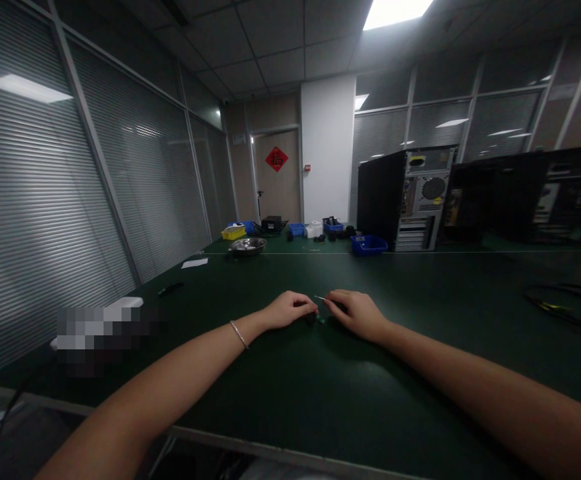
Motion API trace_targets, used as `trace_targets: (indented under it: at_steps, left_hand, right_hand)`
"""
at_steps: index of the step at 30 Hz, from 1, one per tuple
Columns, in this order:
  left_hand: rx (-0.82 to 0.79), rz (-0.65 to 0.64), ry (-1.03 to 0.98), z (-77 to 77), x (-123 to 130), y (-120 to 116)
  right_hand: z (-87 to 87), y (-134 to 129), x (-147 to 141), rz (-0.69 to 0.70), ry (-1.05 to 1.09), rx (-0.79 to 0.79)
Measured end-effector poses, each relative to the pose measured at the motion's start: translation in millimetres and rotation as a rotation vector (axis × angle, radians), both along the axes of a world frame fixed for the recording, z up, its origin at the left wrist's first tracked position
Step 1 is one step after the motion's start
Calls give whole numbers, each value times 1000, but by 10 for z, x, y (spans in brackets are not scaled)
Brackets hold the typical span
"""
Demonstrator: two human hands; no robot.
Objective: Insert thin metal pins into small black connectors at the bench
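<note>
My left hand (pixel 290 309), with a bracelet at the wrist, is closed in a pinch low over the table. Just under its fingertips is a small dark and green piece (pixel 320 320), too small to name. Whether the fingers grip that piece or only touch it, I cannot tell. Close by on the right, my right hand (pixel 356 311) has its thumb and fingers closed on a thin, pale, rod-like tool (pixel 319 298). The tool's tip points left towards my left fingertips, and its other end is hidden in the hand.
On the green table (pixel 270 393) stand a metal bowl (pixel 247 247), a blue bin (pixel 369 245), a yellow tray (pixel 233 233) and a computer tower (pixel 423 200). Black cable (pixel 570 307) lies at right. A dark green object (pixel 171 289) and white paper (pixel 195 263) lie left.
</note>
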State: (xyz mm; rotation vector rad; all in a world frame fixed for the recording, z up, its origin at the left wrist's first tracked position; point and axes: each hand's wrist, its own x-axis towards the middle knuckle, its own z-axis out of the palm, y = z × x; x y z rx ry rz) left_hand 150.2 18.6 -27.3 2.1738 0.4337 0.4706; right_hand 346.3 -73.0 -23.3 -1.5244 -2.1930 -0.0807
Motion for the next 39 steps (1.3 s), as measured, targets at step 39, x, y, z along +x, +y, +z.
trace_targets:
  at_steps: [39]
  left_hand:
    - [-566, -25, -279, -89, -31, 169]
  right_hand:
    - [198, -70, 72, 410, 8, -320]
